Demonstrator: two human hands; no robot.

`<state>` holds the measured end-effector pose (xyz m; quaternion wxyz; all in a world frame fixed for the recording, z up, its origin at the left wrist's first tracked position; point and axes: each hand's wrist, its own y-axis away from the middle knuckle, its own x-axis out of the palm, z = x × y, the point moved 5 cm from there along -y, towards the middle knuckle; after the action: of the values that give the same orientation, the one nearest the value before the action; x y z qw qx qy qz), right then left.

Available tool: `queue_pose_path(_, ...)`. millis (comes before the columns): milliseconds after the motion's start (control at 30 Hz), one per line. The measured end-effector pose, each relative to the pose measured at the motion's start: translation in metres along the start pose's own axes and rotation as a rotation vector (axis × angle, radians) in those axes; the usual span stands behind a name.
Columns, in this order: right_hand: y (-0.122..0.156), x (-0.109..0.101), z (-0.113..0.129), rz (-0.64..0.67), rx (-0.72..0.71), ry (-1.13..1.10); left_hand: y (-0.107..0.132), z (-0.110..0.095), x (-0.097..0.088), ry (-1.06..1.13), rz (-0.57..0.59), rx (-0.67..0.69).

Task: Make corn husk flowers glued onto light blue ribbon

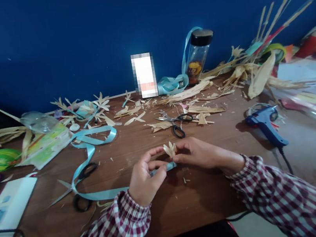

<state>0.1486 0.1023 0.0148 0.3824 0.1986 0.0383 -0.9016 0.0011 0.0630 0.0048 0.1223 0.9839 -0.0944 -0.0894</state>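
Note:
My left hand (144,178) is closed in a pinch on a light blue ribbon (94,169) that trails off to the left across the wooden table (211,197). My right hand (197,153) is closed on the base of a small pale husk flower (170,149), held upright between both hands. The ribbon's end reaches under the flower, by my right fingertips. Both sleeves are red and white check.
Black-handled scissors (176,123) lie just beyond my hands; a second pair (77,186) lies to the left. A blue glue gun (264,124) rests at right. Dried husk scraps (190,94), finished husk flowers (96,106), a black-lidded jar (198,55) and plastic packets line the back.

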Motion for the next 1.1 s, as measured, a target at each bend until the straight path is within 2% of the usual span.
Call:
queue_pose_path(200,0.000,0.000,0.000,-0.006,0.007,0.038,0.001,-0.003,0.001,-0.014,-0.028,-0.027)
queue_pose_path(533,0.000,0.000,-0.003,-0.088,0.041,0.088,0.006,-0.004,0.000,-0.217,-0.114,0.120)
queue_pose_path(733,0.001,0.004,-0.003,-0.217,0.050,0.214,0.012,-0.007,0.005,-0.303,-0.146,0.164)
queue_pose_path(833,0.002,0.007,-0.004,-0.271,0.069,0.216,0.019,-0.011,0.010,-0.347,-0.205,0.253)
queue_pose_path(900,0.002,0.008,-0.004,-0.309,0.080,0.206,0.023,-0.012,0.012,-0.346,-0.285,0.291)
queue_pose_path(1000,0.002,0.008,-0.003,-0.348,0.098,0.153,0.023,-0.010,0.011,-0.328,-0.396,0.270)
queue_pose_path(1100,0.001,0.008,-0.002,-0.322,0.097,0.008,0.016,-0.008,0.006,-0.298,-0.400,0.214)
